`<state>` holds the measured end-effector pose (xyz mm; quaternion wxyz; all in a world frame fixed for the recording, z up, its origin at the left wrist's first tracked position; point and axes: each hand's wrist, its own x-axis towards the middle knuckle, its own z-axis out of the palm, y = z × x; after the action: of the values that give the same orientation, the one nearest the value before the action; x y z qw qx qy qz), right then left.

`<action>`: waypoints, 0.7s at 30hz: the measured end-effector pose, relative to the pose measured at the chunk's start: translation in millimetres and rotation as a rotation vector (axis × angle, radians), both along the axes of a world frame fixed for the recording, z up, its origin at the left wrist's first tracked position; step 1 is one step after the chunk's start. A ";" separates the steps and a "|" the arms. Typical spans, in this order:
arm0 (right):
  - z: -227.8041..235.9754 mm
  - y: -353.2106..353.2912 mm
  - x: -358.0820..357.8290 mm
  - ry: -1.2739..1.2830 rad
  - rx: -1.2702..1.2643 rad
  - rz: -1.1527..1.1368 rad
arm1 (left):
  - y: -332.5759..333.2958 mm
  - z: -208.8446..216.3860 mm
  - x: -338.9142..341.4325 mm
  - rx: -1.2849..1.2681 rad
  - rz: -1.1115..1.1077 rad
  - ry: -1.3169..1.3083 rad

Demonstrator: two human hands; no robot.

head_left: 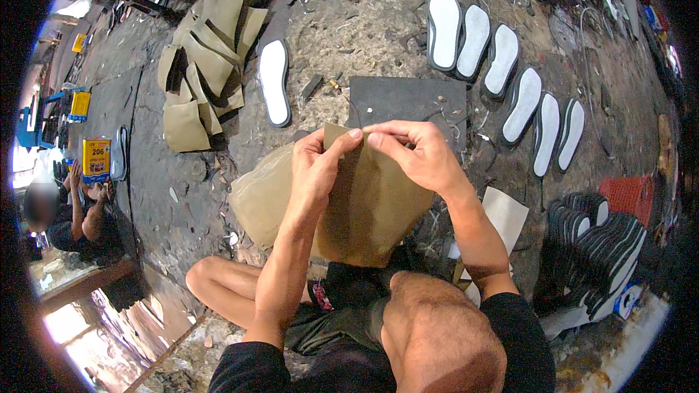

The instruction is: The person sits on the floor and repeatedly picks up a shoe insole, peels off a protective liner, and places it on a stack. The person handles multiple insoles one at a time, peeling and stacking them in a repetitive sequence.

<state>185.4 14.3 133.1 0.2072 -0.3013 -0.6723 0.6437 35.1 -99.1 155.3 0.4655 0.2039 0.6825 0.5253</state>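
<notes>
Both of my hands meet at the upper edge of a brown sheet [375, 204], which hangs down over my lap. My left hand [318, 164] pinches its top corner between thumb and fingers. Right beside it, my right hand [419, 149] is closed in a pinch at the same edge; whether something small is also between the fingertips I cannot make out. A paler brown sheet [258, 193] lies to the left, partly under my left forearm. Just beyond my hands is a dark rectangular board [408, 94] on the ground.
Cut brown pieces [211, 58] lie piled at far left, near a single white-topped sole [274, 84]. Several more white-topped soles [520, 105] form a curved row at right. Stacked soles [601, 244] stand by a red basket [628, 200]. Another person [84, 215] sits at left.
</notes>
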 end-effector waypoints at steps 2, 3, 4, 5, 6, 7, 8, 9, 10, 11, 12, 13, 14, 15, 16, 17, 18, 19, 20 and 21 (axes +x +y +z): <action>-6.0 2.3 -0.6 -0.002 -0.140 0.078 | -0.4 -4.3 -1.9 -0.073 -0.007 0.042; -9.8 6.0 1.7 -0.003 -0.209 0.111 | -4.0 -10.2 -10.0 -0.148 -0.163 0.065; -15.3 9.3 5.0 -0.015 -0.220 0.087 | -13.9 -21.0 -20.2 -0.050 -0.040 -0.064; -18.3 15.7 10.4 -0.028 -0.224 0.061 | -27.6 -33.4 -31.3 0.056 0.081 -0.194; -25.1 24.6 17.3 -0.047 -0.221 0.026 | -41.7 -54.1 -45.1 0.167 0.192 -0.333; -33.0 32.6 22.1 -0.033 -0.183 -0.019 | -70.5 -80.4 -68.3 0.082 0.382 -0.130; -32.5 37.1 21.6 -0.051 -0.240 -0.002 | -110.9 -109.7 -91.7 -0.010 0.580 0.079; -31.7 39.6 19.0 -0.067 -0.302 0.024 | -148.6 -132.4 -101.5 -0.246 0.629 0.389; -27.4 39.6 8.4 -0.063 -0.367 0.074 | -205.8 -165.7 -113.6 -0.285 0.746 0.333; -24.7 40.4 -0.9 -0.076 -0.370 0.163 | -243.8 -187.9 -122.7 -0.321 0.861 0.271; -27.6 44.9 -6.4 -0.012 -0.413 0.114 | -241.9 -195.0 -125.4 -0.714 0.843 0.049; -25.0 45.6 -21.1 0.072 -0.467 0.090 | -255.1 -203.8 -133.0 -0.661 0.826 -0.119; -22.2 43.3 -37.7 0.155 -0.525 0.068 | -270.9 -211.7 -135.9 -0.636 0.827 -0.029; -16.4 30.0 -70.0 0.280 -0.585 -0.048 | -302.3 -221.1 -144.7 -0.604 0.848 0.083; -18.6 19.3 -92.2 0.337 -0.616 -0.115 | -309.5 -228.9 -146.9 -0.613 0.844 0.158; -7.0 -0.5 -108.2 0.455 -0.761 -0.108 | -312.4 -227.5 -147.4 -0.637 0.843 0.196; 5.5 -26.8 -119.7 0.574 -0.914 -0.097 | -321.3 -216.8 -151.3 -0.638 0.847 0.221; 8.4 -47.9 -125.2 0.567 -0.850 -0.098 | -330.9 -200.4 -152.8 -0.590 0.853 0.231; 8.1 -71.2 -125.9 0.552 -0.794 -0.097 | -341.4 -179.0 -150.7 -0.497 0.856 0.213; 3.8 -86.9 -117.9 0.469 -0.752 -0.104 | -327.5 -160.6 -142.2 -0.376 0.828 0.174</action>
<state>67.5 -72.7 137.0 0.2621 -0.2349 -0.3104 0.8831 -107.2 -426.6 -5.3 0.1866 -0.1304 0.8263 0.5151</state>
